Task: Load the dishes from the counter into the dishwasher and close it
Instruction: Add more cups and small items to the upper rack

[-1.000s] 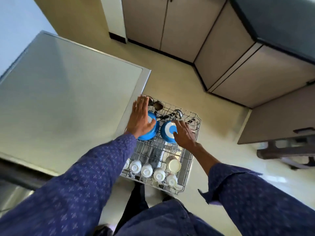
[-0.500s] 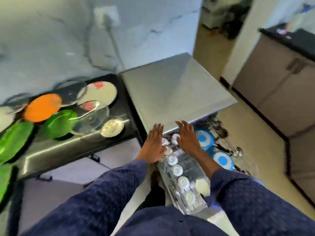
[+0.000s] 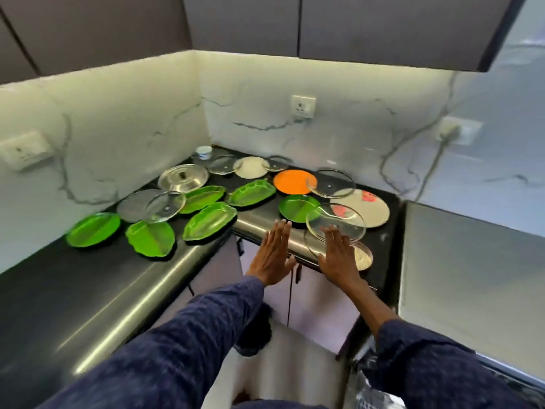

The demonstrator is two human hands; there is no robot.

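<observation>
Since a second ago, when both hands worked in the dishwasher rack, the view has swung to the bench [image 3: 124, 278]. Left hand [image 3: 272, 255] and right hand [image 3: 339, 255] now reach out flat, fingers released, holding nothing. Nearest the right hand is a glass lid [image 3: 336, 222]; green plates [image 3: 209, 221] (several) lie untouched. Judgement: another pickup is starting, with much loading left.

A home kitchen — dark counter [image 3: 88, 290], wall cabinets [image 3: 354, 25], plates.
</observation>
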